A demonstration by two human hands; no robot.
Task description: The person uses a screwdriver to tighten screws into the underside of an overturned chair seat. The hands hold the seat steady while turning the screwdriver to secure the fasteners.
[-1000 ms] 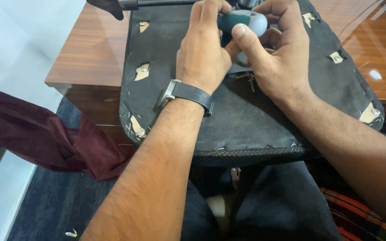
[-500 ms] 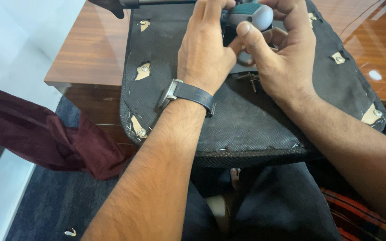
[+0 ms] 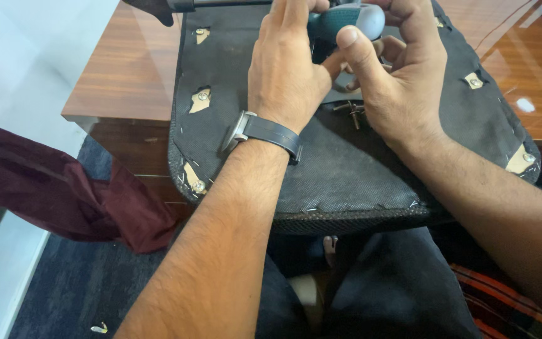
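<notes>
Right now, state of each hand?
Left hand: closed around the teal tool handle.
Right hand: closed on the handle's grey end.

Teal-grey tool handle (image 3: 346, 19) upright over black seat underside (image 3: 346, 169).
</notes>
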